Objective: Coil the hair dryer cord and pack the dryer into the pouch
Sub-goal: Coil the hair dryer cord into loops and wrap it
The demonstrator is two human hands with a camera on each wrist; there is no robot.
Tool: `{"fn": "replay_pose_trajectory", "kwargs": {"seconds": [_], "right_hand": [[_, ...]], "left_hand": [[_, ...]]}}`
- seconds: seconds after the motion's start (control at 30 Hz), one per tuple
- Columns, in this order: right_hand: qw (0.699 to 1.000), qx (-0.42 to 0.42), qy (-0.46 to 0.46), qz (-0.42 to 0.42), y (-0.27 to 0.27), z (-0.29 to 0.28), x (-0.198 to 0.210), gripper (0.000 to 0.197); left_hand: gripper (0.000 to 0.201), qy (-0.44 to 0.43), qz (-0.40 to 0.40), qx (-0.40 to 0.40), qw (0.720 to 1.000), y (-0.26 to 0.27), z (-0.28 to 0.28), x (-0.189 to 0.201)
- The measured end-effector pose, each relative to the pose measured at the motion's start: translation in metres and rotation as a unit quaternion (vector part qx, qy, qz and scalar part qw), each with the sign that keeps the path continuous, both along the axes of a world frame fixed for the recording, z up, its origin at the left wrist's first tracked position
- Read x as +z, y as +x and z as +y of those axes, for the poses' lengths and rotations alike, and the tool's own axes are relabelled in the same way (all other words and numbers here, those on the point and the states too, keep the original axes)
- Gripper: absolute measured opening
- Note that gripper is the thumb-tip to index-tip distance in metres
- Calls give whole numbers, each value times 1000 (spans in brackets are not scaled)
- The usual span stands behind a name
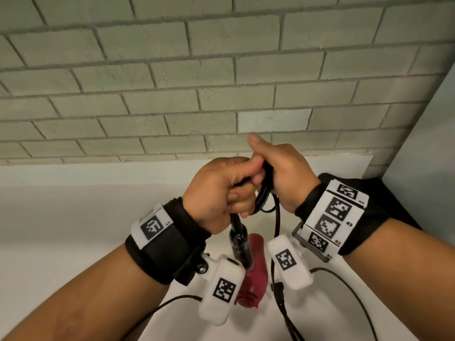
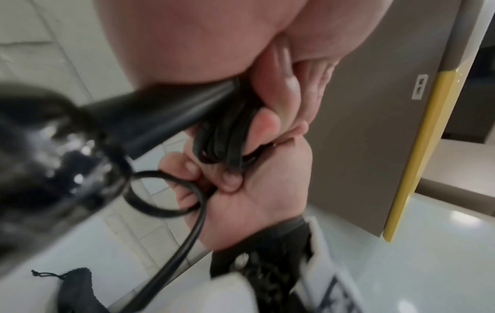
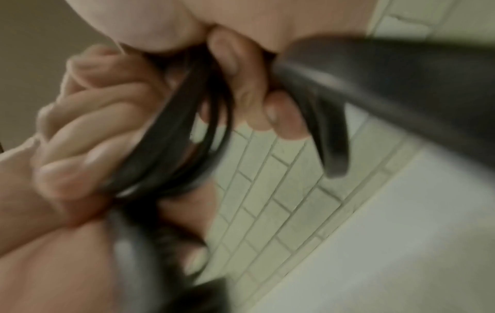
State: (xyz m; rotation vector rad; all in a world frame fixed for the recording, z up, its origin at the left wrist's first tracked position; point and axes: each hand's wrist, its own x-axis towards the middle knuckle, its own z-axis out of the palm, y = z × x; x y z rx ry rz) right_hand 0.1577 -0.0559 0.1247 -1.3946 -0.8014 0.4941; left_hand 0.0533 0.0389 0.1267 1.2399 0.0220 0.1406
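Observation:
I hold the hair dryer (image 1: 253,274) up over a white counter (image 1: 73,217), its dark red body hanging down and its black handle (image 1: 240,242) pointing up. My left hand (image 1: 236,190) grips the handle's top, and the handle (image 2: 160,114) runs under that palm in the left wrist view. Several loops of black cord (image 1: 264,193) are bunched between both hands. My right hand (image 1: 270,173) grips the cord loops (image 2: 222,135), thumb raised. One strand (image 1: 277,230) hangs down toward the counter. The black drawstring pouch (image 1: 384,188) lies behind my right wrist; the pouch (image 2: 77,290) also shows at lower left.
A pale brick wall (image 1: 221,82) rises right behind the counter. A plain wall (image 1: 430,143) closes the right side. Thin black wires (image 1: 344,279) from the wrist cameras trail across the counter near the front edge.

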Motion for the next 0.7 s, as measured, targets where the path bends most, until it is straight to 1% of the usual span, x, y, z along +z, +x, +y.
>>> {"fn": "replay_pose_trajectory", "kwargs": {"seconds": [0.07,0.13,0.17,0.23,0.33,0.37,0.43,0.47,0.53,0.57,0.6,0.67,0.7], "right_hand": [[999,42,24,-18,12,-12,-9,37],[997,26,11,-67,21,-23,-22,12],[997,21,1,-80,23,-27,-28,3],[993,21,-34,-107,23,-29,-36,18],[973,50,-132,-183,19,-29,-38,21],[967,67,-157,-188,18,-29,-38,22],[963,112,-182,-165,9,-31,-39,24],[964,137,-183,-133,6,-32,-39,25],[971,177,-162,-16,0,-37,-36,22],[971,186,-145,26,0,-39,-34,20],[973,182,-137,29,1,-40,-33,16],[980,134,-140,-46,6,-40,-33,11],[984,107,-133,-60,8,-39,-35,11]], "left_hand": [[31,-37,-5,-12,999,-2,10,-1],[35,-68,-13,-24,997,-5,19,-3],[38,-74,-14,-23,997,-7,22,-3],[42,-70,-13,-5,997,-7,22,-3],[44,-62,-8,36,997,-5,19,1],[44,-65,-11,45,997,-4,19,3],[44,-86,-20,58,994,-3,22,8],[43,-101,-23,64,993,-3,24,10],[41,-127,-24,76,989,-4,30,13],[41,-136,-24,80,987,-4,31,13],[41,-142,-24,81,986,-5,32,14],[41,-139,-22,84,986,-7,31,15],[41,-133,-20,86,987,-7,30,16]]}}
